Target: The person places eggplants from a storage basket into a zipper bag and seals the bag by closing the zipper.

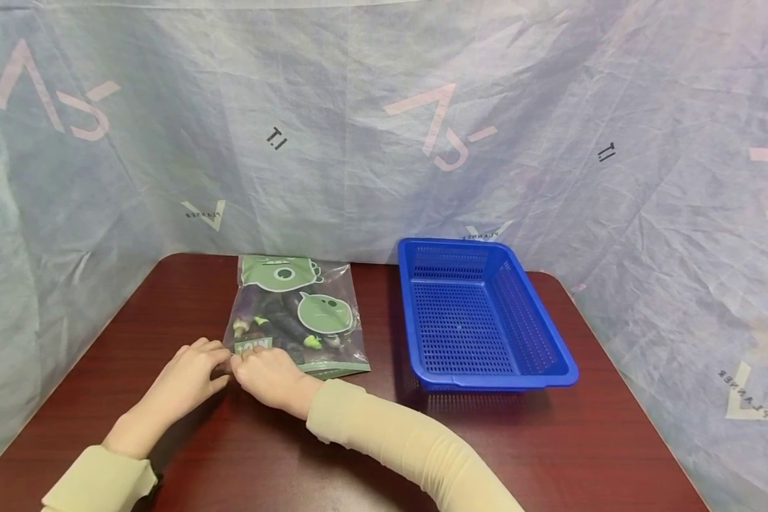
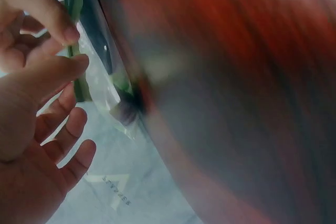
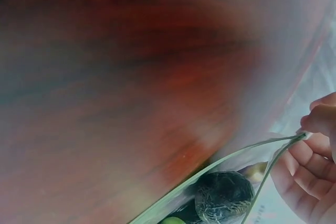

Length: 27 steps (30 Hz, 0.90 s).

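A clear zip bag [image 1: 352, 284] with green cartoon prints lies on the table, its green-striped mouth facing me. Inside are dark eggplants [image 1: 284, 320] with pale green stem ends. Both hands meet at the bag's near left corner. My left hand [image 1: 185, 377] pinches the bag's edge between thumb and forefinger; its other fingers are spread loosely in the left wrist view. My right hand [image 1: 272, 377] pinches the mouth strip right beside it. In the right wrist view the two green strips [image 3: 210, 165] stand apart, showing a dark rounded thing [image 3: 223, 196] between them.
A blue perforated plastic basket [image 1: 489, 327] stands to the right of the bag, with nothing in it. The dark red wooden table [image 1: 371, 455] is bounded at the back and sides by a hanging grey printed cloth [image 1: 333, 178].
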{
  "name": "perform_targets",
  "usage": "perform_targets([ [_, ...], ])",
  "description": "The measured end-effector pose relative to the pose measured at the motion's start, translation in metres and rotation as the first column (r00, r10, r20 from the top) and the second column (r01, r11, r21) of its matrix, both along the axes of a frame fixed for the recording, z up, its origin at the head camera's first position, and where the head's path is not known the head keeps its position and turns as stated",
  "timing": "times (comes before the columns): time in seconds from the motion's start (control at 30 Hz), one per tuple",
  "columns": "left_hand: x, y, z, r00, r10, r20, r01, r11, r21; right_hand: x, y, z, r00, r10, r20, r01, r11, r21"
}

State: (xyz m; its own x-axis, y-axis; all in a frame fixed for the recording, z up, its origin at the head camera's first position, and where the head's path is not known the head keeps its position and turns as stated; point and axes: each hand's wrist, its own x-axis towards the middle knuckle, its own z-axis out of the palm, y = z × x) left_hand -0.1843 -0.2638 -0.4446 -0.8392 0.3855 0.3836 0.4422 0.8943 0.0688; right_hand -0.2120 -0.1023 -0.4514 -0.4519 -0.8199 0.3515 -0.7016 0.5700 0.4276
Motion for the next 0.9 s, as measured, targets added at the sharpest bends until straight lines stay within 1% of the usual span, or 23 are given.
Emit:
perform_targets([
  [0.17, -0.002, 0.004, 0.001, 1.000, -0.021, -0.017, 0.020, 1.000, -0.022, 0.000, 0.000, 0.001, 1.000, 0.003, -0.001, -0.003, 1.000, -0.012],
  [0.27, -0.004, 0.004, 0.002, 0.999, -0.028, -0.016, 0.027, 0.998, -0.051, 0.000, 0.000, 0.001, 1.000, -0.006, -0.001, 0.006, 1.000, -0.012],
  [0.37, -0.005, 0.005, 0.001, 0.999, -0.032, -0.029, 0.029, 0.997, -0.074, -0.001, 0.001, 0.000, 1.000, -0.017, 0.005, 0.018, 1.000, -0.010],
  [0.57, -0.006, 0.006, 0.000, 0.997, -0.018, -0.071, 0.013, 0.998, -0.060, -0.003, 0.005, 0.000, 0.999, -0.030, 0.031, 0.030, 1.000, -0.001],
  [0.8, -0.007, 0.007, 0.001, 0.999, -0.011, -0.051, 0.008, 0.998, -0.056, -0.005, 0.012, -0.001, 0.998, -0.042, 0.044, 0.042, 0.999, 0.006],
  [0.9, -0.009, 0.008, 0.001, 0.999, -0.012, -0.048, 0.010, 0.999, -0.050, -0.006, 0.017, 0.000, 0.999, -0.037, 0.035, 0.036, 0.999, 0.008],
])
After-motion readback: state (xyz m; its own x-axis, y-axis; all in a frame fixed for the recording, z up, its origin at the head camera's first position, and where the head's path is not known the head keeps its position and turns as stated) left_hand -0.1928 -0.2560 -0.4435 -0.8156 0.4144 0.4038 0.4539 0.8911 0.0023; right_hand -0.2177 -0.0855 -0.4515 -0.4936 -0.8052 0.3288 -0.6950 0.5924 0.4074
